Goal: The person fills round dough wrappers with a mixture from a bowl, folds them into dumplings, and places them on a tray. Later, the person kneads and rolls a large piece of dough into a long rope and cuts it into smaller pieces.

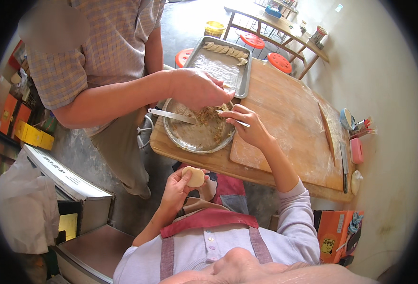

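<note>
My left hand (176, 188) pinches a round, pale dough wrapper (196, 178) in front of my apron, below the table edge. Over the right side of a round metal bowl (194, 148), my right hand (247, 124) grips a thin metal utensil (243, 124), its far end hidden near the filling. Chopped filling (209, 115) clings to the bowl's bottom and far side. A flat metal spatula (173, 115) leans across the left rim. Above the far rim is a co-worker's hand (196, 88), holding something pale, partly hidden by the fingers.
Beyond the bowl, a metal tray (246, 80) carries a row of dumplings (226, 49). A floured wooden board (283, 117) spreads rightward, bearing a tapered rolling pin (326, 131) and a long knife (343, 167). The co-worker (113, 42) stands at left. Red stools (279, 63) stand behind.
</note>
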